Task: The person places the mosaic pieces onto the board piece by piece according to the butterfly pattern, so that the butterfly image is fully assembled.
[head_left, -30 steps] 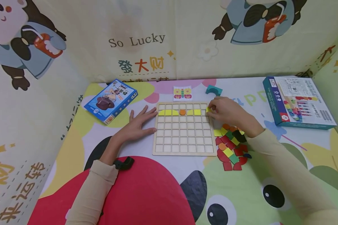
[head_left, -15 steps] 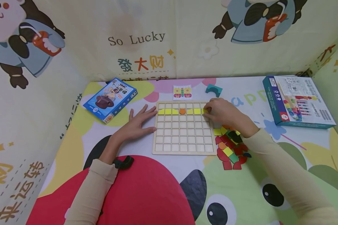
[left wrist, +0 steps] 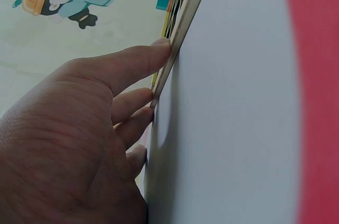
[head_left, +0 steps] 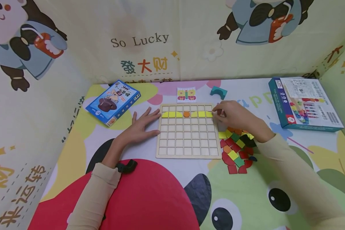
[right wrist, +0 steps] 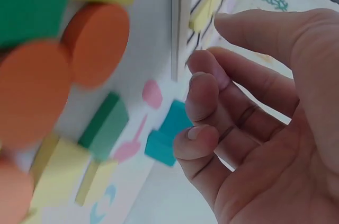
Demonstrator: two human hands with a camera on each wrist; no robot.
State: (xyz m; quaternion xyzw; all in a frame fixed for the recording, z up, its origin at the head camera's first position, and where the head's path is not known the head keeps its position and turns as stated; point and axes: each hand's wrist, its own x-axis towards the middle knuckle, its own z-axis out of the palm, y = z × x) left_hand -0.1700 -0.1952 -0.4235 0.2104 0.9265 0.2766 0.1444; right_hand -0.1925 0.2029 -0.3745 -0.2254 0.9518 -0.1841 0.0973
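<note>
A wooden grid board [head_left: 188,157] lies flat on the table. Its second row from the far side holds several yellow tiles [head_left: 201,114] with an orange round tile [head_left: 186,114] in the middle. My left hand [head_left: 138,129] rests at the board's left edge, fingers spread, thumb and fingertips touching the rim [left wrist: 186,25]. My right hand [head_left: 234,116] is over the far right corner, just beside the row's rightmost yellow tile [head_left: 209,114]. In the right wrist view, thumb and fingers stand apart, loosely bent, with nothing between them.
Right of the board lies a pile of loose tiles [head_left: 233,155], red, green, yellow and orange. Behind the board are a butterfly pattern card [head_left: 186,95] and a teal arch block [head_left: 218,92]. A blue box [head_left: 112,103] stands back left, a larger box [head_left: 306,103] back right.
My right hand moved left with a yellow tile, set it in the row's last cell, let go and drew back slightly right. The left hand has stayed in place.
</note>
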